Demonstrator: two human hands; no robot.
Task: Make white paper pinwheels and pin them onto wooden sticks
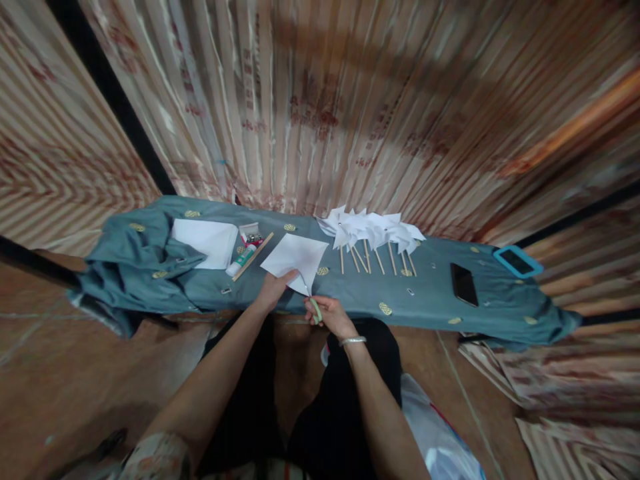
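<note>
In the head view my left hand (274,291) pinches the lower left edge of a white square sheet of paper (296,257). My right hand (327,315) is closed around the green handles of a pair of scissors (315,309). Their blades meet the sheet at its near corner; how far they cut into it is hard to make out. Left of the sheet lie a wooden stick (254,256) and a glue stick (240,261). Behind and to the right, several white paper pinwheels (370,230) on sticks lie overlapping in a row.
A narrow table with a grey-green cloth (360,293) spans the view. It bears a stack of white paper (213,243), a small open box (251,235), a dark phone (464,285) and a blue-framed device (518,261). Corrugated sheeting (320,100) stands behind; a plastic bag (435,427) sits on the floor.
</note>
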